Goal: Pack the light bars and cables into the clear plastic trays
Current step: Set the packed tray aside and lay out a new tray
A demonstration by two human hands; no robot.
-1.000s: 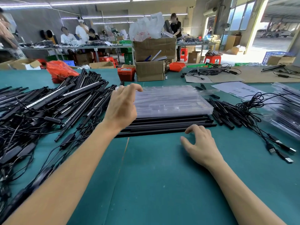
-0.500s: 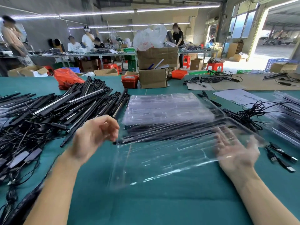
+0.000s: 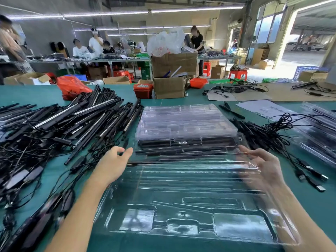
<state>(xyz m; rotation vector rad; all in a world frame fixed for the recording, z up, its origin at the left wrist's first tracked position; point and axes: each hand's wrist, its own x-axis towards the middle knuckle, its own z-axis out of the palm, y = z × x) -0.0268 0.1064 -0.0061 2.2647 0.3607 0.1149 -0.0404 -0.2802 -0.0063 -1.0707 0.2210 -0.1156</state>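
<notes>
Right now the green bench (image 3: 45, 171) carries everything, and the biggest thing between the hands is one empty clear plastic tray (image 3: 190, 202), its long axis running side to side, spanning from one forearm to the other. Just beyond the fingertips sits the stack of trays (image 3: 185, 122), with black light bars under it. The heap of light bars (image 3: 76, 120) and tangled cables lies off to the left, nearer the left hand (image 3: 113, 165); loose cables (image 3: 283, 140) lie beyond the right. The left hand is spread and relaxed beside the tray's far left corner, holding nothing. The right hand (image 3: 261, 168) is blurred, fingers extended along the tray's far right edge; I cannot tell whether it touches.
</notes>
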